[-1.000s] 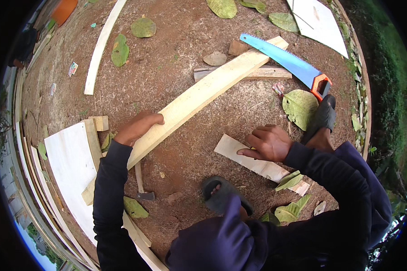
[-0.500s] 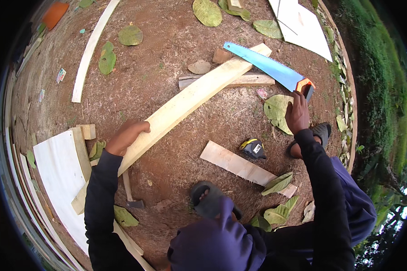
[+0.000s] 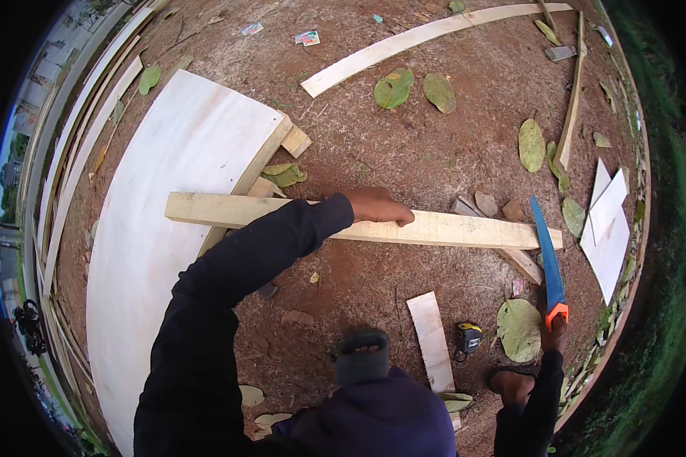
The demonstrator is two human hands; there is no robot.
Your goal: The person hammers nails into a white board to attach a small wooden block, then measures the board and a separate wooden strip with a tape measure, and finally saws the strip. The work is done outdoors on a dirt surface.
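Note:
A long pale wooden plank (image 3: 465,229) lies crosswise in front of me. Its left end is over a large whitish panel (image 3: 175,145), and close to its right end it crosses a short timber offcut (image 3: 522,264). My left hand (image 3: 381,207) presses down on the plank near its middle, fingers curled over it. At the far right, my right hand (image 3: 555,335) is closed round the orange handle of a handsaw (image 3: 549,255). The saw's blue blade lies across the plank close to its right end, pointing away from me.
A tape measure (image 3: 469,338) and a short board (image 3: 432,343) lie on the dirt near my feet. Large leaves (image 3: 519,330) are scattered about. White sheet pieces (image 3: 607,221) are at the right, a long strip (image 3: 427,38) at the back, and stacked strips (image 3: 84,145) along the left.
My view has swung left, so the plank now runs nearly level across it. My right hand, loosely at the saw handle before, now grips it. My left hand sits farther along the plank.

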